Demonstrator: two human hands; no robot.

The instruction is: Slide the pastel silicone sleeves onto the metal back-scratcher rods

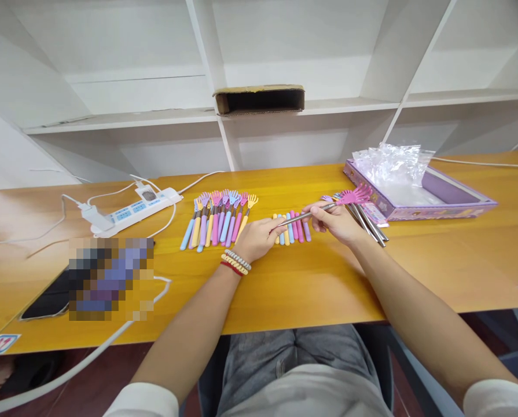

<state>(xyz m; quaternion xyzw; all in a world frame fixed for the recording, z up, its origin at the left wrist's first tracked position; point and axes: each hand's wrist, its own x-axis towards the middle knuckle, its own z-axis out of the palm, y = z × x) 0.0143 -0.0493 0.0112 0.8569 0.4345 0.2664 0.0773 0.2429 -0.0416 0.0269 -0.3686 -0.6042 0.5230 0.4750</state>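
Note:
A metal rod with a pink claw-shaped head [355,196] is held level between both hands. My left hand [260,236] pinches the rod's left end, and my right hand [328,220] grips it near the pink head. Beneath the rod lies a short row of coloured handles [290,233], partly hidden by the hands. To the left, several scratchers with coloured handles and claw heads [217,223] lie side by side. Several metal rods [366,223] with claw heads rest beyond my right hand, partly covered by it.
A purple box [445,212] holding clear plastic bags [391,168] stands at the right. A white power strip [139,212] with cables is at the left, near a dark phone [46,298]. White shelving [259,136] with a cardboard box [261,90] rises behind the table [311,289].

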